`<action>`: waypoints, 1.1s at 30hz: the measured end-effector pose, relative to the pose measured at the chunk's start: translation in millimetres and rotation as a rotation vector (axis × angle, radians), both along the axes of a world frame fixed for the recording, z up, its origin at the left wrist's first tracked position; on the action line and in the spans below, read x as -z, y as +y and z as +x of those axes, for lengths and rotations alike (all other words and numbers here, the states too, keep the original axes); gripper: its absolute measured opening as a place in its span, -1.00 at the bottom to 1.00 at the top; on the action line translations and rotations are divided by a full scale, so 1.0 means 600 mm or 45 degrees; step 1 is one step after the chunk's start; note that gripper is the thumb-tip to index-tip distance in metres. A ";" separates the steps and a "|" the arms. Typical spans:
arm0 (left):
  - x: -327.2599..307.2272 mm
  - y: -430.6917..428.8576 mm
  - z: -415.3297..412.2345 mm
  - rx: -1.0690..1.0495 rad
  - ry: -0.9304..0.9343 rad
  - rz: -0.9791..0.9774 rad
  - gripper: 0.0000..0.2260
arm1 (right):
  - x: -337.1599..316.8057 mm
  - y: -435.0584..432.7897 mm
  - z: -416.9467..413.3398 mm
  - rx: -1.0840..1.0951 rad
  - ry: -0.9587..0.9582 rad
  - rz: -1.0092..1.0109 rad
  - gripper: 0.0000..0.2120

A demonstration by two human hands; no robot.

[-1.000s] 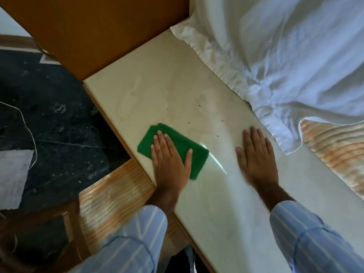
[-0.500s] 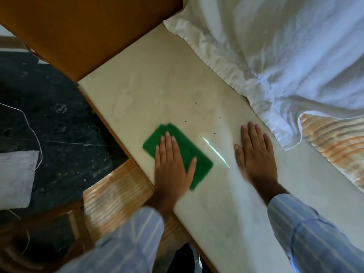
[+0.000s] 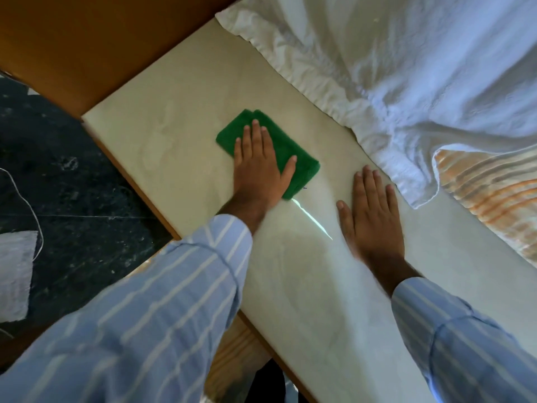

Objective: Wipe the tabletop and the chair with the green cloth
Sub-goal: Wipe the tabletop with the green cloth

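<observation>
A folded green cloth (image 3: 299, 158) lies flat on the cream tabletop (image 3: 174, 132). My left hand (image 3: 258, 164) presses down on it, palm flat and fingers spread, covering its near left part. My right hand (image 3: 370, 216) rests flat on the bare tabletop to the right of the cloth, fingers together, holding nothing. The chair's striped orange seat (image 3: 232, 359) shows below the table's near edge, mostly hidden by my left sleeve.
A crumpled white sheet (image 3: 406, 68) covers the table's far right side, close to my right fingertips. A striped orange cushion (image 3: 494, 193) lies at the right. A brown wooden panel (image 3: 87, 39) borders the far left. Dark floor with a white cord (image 3: 32, 205) lies left.
My left hand has pushed the green cloth away from the near edge, toward the table's middle and the white sheet. My right hand stays flat on the table.
</observation>
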State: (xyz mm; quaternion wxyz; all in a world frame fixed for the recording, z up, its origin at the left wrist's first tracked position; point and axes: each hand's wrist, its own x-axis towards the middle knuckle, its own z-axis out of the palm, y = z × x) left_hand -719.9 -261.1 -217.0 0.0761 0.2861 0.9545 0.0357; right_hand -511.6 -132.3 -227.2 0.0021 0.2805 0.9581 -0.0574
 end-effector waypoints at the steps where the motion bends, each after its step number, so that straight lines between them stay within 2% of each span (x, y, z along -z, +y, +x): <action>1: 0.000 0.004 0.001 0.020 -0.007 -0.003 -0.20 | -0.001 0.001 -0.001 0.000 -0.016 -0.006 -0.34; 8: 0.007 -0.170 0.123 0.594 0.002 -0.019 -0.21 | -0.013 -0.004 -0.002 0.020 -0.033 -0.029 -0.36; 9: 0.008 -0.183 0.114 0.621 -0.002 -0.029 -0.20 | -0.014 -0.004 -0.002 0.022 -0.026 -0.029 -0.36; 11: 0.007 -0.177 0.076 0.505 0.018 -0.060 -0.20 | -0.014 -0.006 -0.004 0.021 -0.020 -0.026 -0.36; 13: 0.002 -0.130 0.031 0.320 0.031 -0.069 -0.20 | -0.010 -0.004 -0.003 0.024 -0.006 -0.015 -0.37; 16: -0.006 -0.036 -0.022 0.218 -0.015 -0.065 -0.18 | -0.004 -0.002 -0.001 0.013 0.018 -0.008 -0.37; 20: -0.006 0.013 0.016 0.388 -0.037 -0.021 -0.17 | 0.000 0.000 0.001 0.010 0.022 -0.018 -0.39; 23: -0.006 -0.062 0.101 0.651 0.018 -0.015 -0.19 | -0.003 0.002 0.002 0.002 0.010 -0.015 -0.39; 26: -0.005 -0.132 0.081 0.804 0.001 -0.063 -0.19 | -0.003 0.001 0.001 0.011 0.016 -0.011 -0.38; 30: -0.009 -0.096 -0.029 0.461 0.012 -0.135 -0.18 | 0.001 0.001 0.001 0.017 0.049 -0.001 -0.40; 33: -0.011 -0.020 -0.045 0.297 -0.008 -0.121 -0.17 | 0.004 0.000 0.001 0.011 0.058 0.002 -0.38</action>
